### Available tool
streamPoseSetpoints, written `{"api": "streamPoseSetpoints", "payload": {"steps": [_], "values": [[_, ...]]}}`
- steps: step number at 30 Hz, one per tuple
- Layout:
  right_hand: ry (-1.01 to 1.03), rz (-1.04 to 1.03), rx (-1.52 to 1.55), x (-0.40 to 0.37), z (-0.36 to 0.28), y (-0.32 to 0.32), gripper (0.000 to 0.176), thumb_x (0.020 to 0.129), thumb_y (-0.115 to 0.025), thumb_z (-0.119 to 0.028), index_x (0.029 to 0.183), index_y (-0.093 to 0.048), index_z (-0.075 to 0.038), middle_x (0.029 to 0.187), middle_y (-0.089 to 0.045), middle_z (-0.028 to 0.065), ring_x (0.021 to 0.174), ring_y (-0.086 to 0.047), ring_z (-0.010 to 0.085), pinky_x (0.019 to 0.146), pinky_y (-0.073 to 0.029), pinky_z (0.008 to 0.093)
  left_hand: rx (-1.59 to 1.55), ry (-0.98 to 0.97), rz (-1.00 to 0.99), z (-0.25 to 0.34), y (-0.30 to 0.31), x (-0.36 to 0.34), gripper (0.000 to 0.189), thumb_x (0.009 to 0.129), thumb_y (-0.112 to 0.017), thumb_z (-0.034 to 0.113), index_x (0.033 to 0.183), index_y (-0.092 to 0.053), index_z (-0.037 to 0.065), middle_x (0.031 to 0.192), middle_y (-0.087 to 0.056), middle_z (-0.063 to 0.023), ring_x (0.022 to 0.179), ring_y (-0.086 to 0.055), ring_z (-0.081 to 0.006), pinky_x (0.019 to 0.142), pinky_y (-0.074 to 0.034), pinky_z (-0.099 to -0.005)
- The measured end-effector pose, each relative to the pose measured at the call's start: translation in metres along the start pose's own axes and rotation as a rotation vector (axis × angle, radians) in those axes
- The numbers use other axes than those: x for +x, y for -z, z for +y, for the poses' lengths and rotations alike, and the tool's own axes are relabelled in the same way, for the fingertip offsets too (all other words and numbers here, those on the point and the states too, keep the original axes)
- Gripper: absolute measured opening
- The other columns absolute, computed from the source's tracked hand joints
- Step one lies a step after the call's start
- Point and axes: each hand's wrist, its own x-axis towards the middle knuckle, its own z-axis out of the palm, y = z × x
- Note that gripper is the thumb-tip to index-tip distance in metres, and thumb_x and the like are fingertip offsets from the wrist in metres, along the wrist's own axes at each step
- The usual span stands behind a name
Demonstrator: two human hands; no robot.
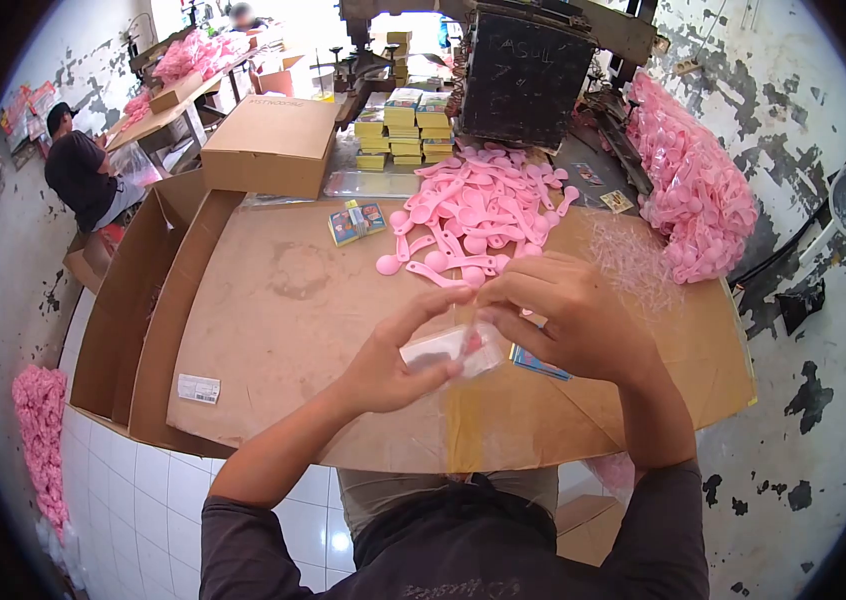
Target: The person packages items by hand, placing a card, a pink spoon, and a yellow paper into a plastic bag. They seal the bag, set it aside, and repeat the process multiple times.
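My left hand (pixel 389 352) has thumb and fingers curved around a small transparent plastic bag (pixel 428 352) with something whitish and a bit of red showing in it. Above the bag's right end, my right hand (pixel 565 308) is closed in a pinch; its fingertips hide what they grip. Partly under the right hand lies a stack of blue-edged printed cards (pixel 541 368). Just beyond both hands spreads a heap of pink plastic scoops (pixel 478 205). A banded bundle of cards (pixel 357 224) lies to the left of the heap.
Yellow-edged card stacks (pixel 405 125) stand at the back beside a dark machine box (pixel 521 78). A closed carton (pixel 271 145) sits back left. Bagged pink scoops (pixel 693 185) and thin plastic strips (pixel 633 262) lie right. A person (pixel 85 170) sits far left.
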Motion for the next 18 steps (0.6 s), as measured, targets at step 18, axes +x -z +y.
{"api": "streamPoseSetpoints", "payload": {"steps": [18], "values": [[0.139, 0.246, -0.451, -0.010, 0.003, -0.044, 0.022, 0.077, -0.073, -0.014, 0.096, -0.067, -0.005, 0.108, -0.064, 0.0083, 0.107, -0.062, 0.0258, 0.092, -0.045, 0.0397, -0.078, 0.215, 0.052, 0.013, -0.018, -0.004, 0.047, 0.100, -0.063, 0.002, 0.145, -0.050, -0.005, 0.099, -0.077, -0.0121, 0.089, -0.076, -0.0170, 0.077, -0.061, -0.0286]]}}
